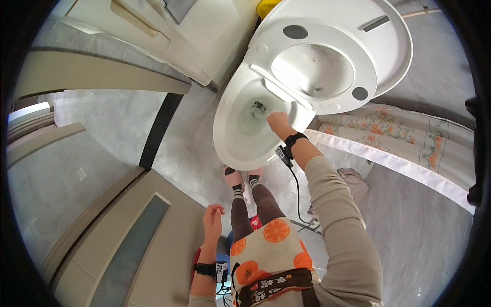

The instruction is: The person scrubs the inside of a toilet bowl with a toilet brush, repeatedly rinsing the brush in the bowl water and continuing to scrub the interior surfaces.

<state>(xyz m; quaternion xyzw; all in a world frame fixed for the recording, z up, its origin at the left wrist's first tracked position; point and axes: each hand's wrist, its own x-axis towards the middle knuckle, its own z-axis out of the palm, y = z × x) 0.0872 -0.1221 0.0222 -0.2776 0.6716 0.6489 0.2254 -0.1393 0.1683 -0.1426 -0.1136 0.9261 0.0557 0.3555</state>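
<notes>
A white toilet bowl [234,134] stands before me with its seat [333,34] and lid [399,50] raised. My right hand [279,122] is closed in a fist above the bowl's right side; whether anything is inside the fist is hidden. Below it, a dark and whitish patch [258,108] shows at the drain, too unclear to name. My left hand [213,219] hangs low at my left side, fingers curled together, with nothing visible in it. Both wrists carry black straps with small cabled devices, the right one [284,156] near the bowl's rim.
A door with a frosted pane [130,249] stands at lower left, beside a dark threshold [161,130]. A floral curtain [406,134] hangs at right, above a crumpled cloth [353,184] on the floor. A white cabinet [207,34] stands left of the toilet. Red and blue items lie partly hidden behind me.
</notes>
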